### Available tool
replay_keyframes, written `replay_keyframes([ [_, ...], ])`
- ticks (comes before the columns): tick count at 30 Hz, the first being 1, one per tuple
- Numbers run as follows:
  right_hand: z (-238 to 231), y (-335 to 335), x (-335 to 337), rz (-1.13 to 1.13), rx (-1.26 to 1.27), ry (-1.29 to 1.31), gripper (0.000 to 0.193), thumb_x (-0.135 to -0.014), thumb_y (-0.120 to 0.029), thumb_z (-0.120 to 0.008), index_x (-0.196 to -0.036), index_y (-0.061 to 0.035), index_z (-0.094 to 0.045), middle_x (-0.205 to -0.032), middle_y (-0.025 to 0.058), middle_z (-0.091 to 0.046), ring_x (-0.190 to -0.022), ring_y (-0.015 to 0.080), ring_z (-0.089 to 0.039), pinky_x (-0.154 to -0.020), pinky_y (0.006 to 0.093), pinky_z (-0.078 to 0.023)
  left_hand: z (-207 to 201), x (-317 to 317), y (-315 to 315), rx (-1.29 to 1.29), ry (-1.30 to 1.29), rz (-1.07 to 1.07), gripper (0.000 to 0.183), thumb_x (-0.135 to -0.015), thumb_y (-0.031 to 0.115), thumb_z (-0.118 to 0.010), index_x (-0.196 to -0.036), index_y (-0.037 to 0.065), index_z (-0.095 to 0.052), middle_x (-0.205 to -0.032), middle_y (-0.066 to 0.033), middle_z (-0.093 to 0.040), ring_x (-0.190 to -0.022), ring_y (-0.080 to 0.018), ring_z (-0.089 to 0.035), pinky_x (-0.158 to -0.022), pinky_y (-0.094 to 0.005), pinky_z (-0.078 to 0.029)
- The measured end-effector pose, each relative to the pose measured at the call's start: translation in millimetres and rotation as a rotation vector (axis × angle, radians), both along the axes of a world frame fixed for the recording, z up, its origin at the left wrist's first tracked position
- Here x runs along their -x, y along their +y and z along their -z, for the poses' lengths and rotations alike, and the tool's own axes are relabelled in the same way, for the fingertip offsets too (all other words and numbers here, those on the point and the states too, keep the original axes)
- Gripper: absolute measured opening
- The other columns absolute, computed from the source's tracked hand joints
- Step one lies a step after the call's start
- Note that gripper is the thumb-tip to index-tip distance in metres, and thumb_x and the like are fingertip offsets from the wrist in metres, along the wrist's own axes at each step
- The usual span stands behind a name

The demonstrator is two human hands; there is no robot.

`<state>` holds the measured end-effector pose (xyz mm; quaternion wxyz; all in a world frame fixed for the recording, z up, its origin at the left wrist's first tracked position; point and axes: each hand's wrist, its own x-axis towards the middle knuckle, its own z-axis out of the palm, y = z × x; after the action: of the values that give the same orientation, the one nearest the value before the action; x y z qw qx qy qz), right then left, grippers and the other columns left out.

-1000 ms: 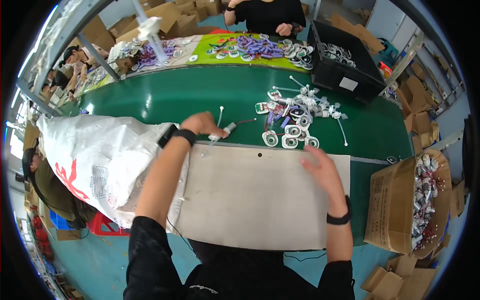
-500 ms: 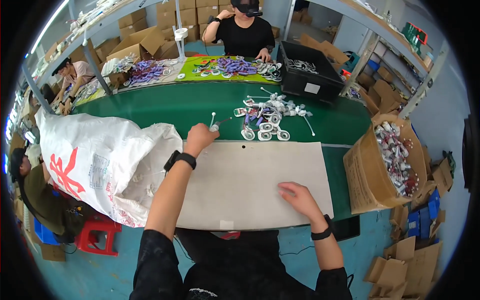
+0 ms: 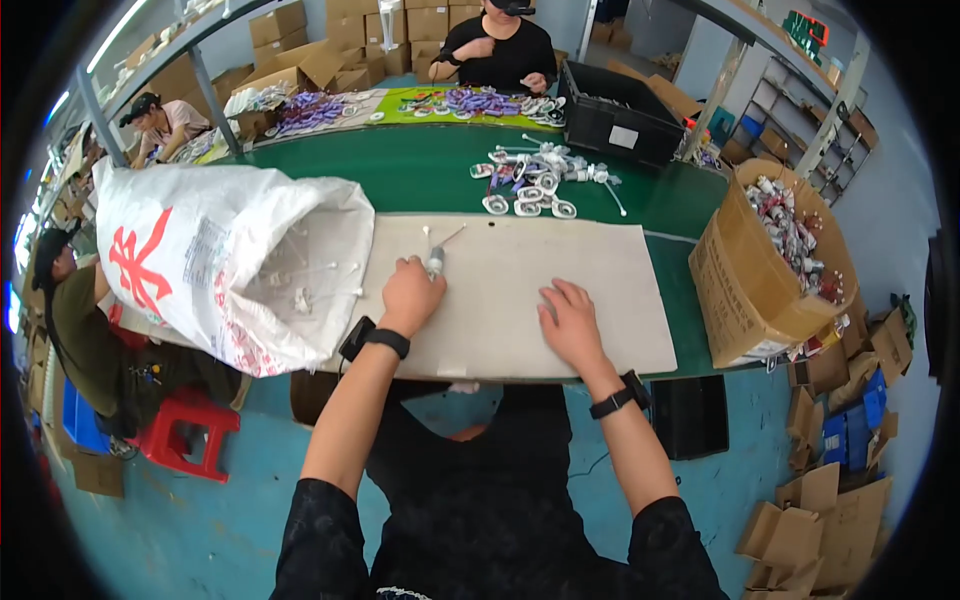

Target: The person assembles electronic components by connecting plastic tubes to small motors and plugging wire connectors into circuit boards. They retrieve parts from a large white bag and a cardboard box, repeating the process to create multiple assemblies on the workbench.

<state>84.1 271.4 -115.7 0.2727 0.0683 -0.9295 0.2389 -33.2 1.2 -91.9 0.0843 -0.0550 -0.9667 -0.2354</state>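
My left hand (image 3: 412, 296) is closed on a small grey cylindrical part (image 3: 436, 262) above the beige board (image 3: 500, 345). A thin white ball-tipped stem and another thin rod stick out of the far end of this part. My right hand (image 3: 574, 325) rests over the right half of the board, fingers loosely spread with nothing in them. Beyond the board's far edge lies a pile of white, clear and purple small parts (image 3: 540, 180). To the left of my left hand, a white woven sack (image 3: 190, 250) gapes toward me, with white ball-tipped pieces inside.
A cardboard box (image 3: 735, 295) full of small metallic and white parts stands on the right. At the back are a black crate (image 3: 620, 125) and a person beside heaped purple parts (image 3: 480, 102). Other people sit at the left, near a red stool (image 3: 188, 435).
My left hand has drawn back toward me with the grey part, from the board's far edge to over the board. My right hand has shifted slightly left. The whole view has shifted.
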Motion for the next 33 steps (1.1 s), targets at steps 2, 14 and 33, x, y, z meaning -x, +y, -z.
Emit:
replay_keyframes([
  [2, 6.0, -1.1, -0.5, 0.009, -0.023, 0.016, 0.030, -0.089, -0.016, -0.066, -0.117, -0.0053, -0.068, -0.130, 0.0186, -0.060, -0.124, 0.0378, -0.053, -0.105, 0.0477, -0.044, 4.5, -3.5, -1.0, 0.035, 0.052, -0.007, 0.044, -0.083, 0.034, -0.067, -0.107, -0.003, -0.062, -0.111, -0.0242, -0.062, -0.088, -0.0440, -0.069, -0.076, -0.0522, -0.057],
  [14, 8.3, -8.7, -5.5, 0.086, -0.178, -0.006, 0.035, -0.094, -0.018, -0.057, -0.127, -0.0072, -0.062, -0.133, 0.0191, -0.056, -0.127, 0.0364, -0.050, -0.107, 0.0497, -0.041, 2.0, -24.9, -37.4, -0.054, -0.105, 0.063, 0.078, -0.078, 0.050, -0.077, -0.127, -0.009, -0.062, -0.119, -0.0279, -0.066, -0.106, -0.0398, -0.067, -0.094, -0.0424, -0.053],
  [33, -5.2, -10.9, -3.9, 0.070, -0.187, -0.007, 0.035, -0.092, -0.009, -0.059, -0.126, -0.0012, -0.059, -0.130, 0.0216, -0.054, -0.123, 0.0394, -0.050, -0.103, 0.0520, -0.042, -10.5, 19.5, 1.9, 0.162, -0.066, -0.033, 0.063, -0.076, 0.057, -0.071, -0.094, -0.003, -0.074, -0.096, -0.0232, -0.073, -0.090, -0.0397, -0.071, -0.081, -0.0471, -0.057],
])
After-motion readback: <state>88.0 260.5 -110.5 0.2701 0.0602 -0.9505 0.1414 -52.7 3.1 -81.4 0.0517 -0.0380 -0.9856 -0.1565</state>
